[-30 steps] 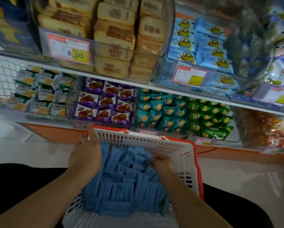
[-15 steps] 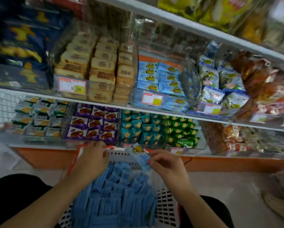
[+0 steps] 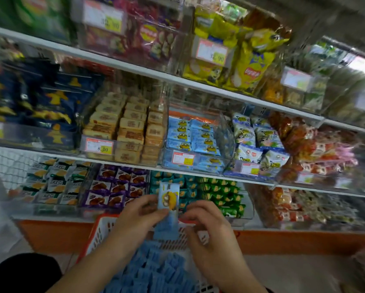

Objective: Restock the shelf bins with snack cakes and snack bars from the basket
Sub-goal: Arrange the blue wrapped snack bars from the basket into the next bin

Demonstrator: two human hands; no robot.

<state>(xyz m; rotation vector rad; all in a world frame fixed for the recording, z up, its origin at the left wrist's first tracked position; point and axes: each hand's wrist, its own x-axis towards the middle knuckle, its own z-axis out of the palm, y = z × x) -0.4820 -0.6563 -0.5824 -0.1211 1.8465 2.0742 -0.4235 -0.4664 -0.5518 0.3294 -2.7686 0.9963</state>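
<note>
Pinching blue snack pack (image 3: 169, 197) upright: left hand (image 3: 139, 216); right hand (image 3: 209, 225) curled beside, above basket (image 3: 101, 229).

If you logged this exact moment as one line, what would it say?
stage: packet lifted above basket | left hand: holds blue snack packet | right hand: fingers curled beside packet, contact unclear | matching bin: middle shelf

**Open air above the basket, packed bins ahead**

You have free space over the basket (image 3: 101, 229), up to the shelf fronts. The blue-packet bin (image 3: 177, 161) is open-topped, with a gap under the shelf board (image 3: 198, 84) above. Neighbouring biscuit bin (image 3: 122, 149) is packed full.
</note>
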